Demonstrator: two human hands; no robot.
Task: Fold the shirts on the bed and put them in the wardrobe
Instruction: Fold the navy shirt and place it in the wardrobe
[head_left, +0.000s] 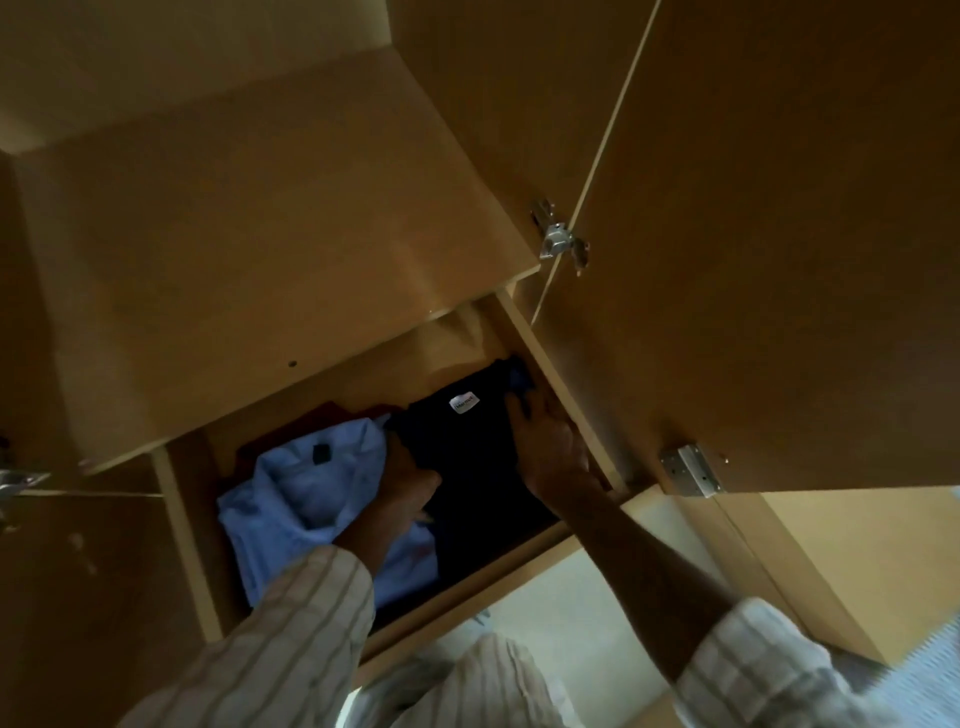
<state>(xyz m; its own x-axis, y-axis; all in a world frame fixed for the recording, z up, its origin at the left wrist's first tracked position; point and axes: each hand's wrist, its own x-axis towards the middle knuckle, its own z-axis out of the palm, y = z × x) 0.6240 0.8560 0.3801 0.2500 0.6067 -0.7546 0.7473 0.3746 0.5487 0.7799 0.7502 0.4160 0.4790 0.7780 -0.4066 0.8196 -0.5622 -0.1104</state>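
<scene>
A folded dark shirt (467, 467) with a white neck label lies on the lower wardrobe shelf (483, 582), at its right end. My left hand (408, 480) grips the shirt's left edge, thumb on top and fingers tucked between it and a crumpled light blue shirt (306, 499). With straight fingers, my right hand (545, 441) presses on the dark shirt's right edge, close to the wardrobe's side wall. A bit of blue cloth (519, 382) shows just past its fingertips. A red garment (322, 418) lies behind the light blue shirt, mostly hidden.
An upper shelf board (249, 249) overhangs the back of the compartment. The right wardrobe door (779, 234) stands open on metal hinges (558, 241). Pale floor (597, 623) shows below the shelf. My striped sleeves fill the bottom of the view.
</scene>
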